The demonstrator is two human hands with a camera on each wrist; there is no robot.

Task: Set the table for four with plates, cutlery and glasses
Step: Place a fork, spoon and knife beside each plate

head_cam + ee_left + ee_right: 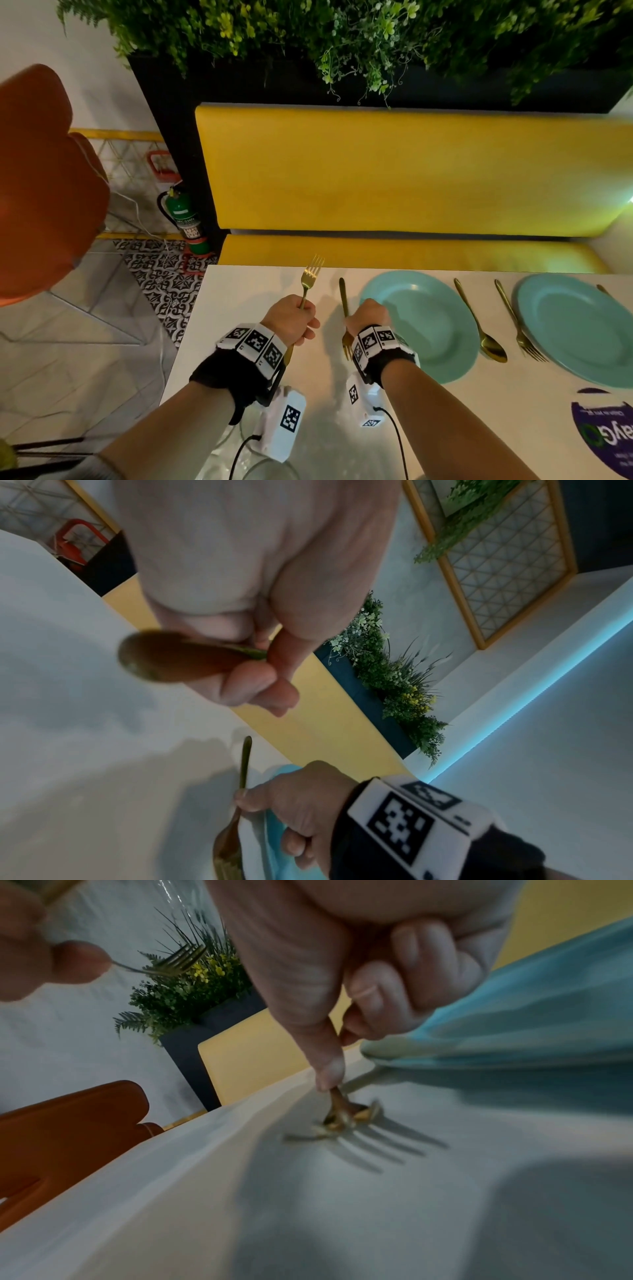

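Note:
My left hand (294,322) grips a gold fork (311,275) by its handle above the white table (236,308), tines pointing away toward the bench. The handle's rounded end (154,658) sticks out below the fist. My right hand (368,317) pinches a second gold fork (343,294) just left of a teal plate (431,329). This fork's tines (342,1121) point toward me and touch the tabletop. A second teal plate (579,329) lies to the right. Between the plates lie a gold spoon (479,325) and another gold fork (519,325).
A yellow bench (394,178) runs along the table's far edge, with plants (342,34) above it. An orange chair (44,178) stands at the left, a green fire extinguisher (183,216) on the floor. A glass rim (270,472) shows at the near edge. A purple sticker (606,435) is at right.

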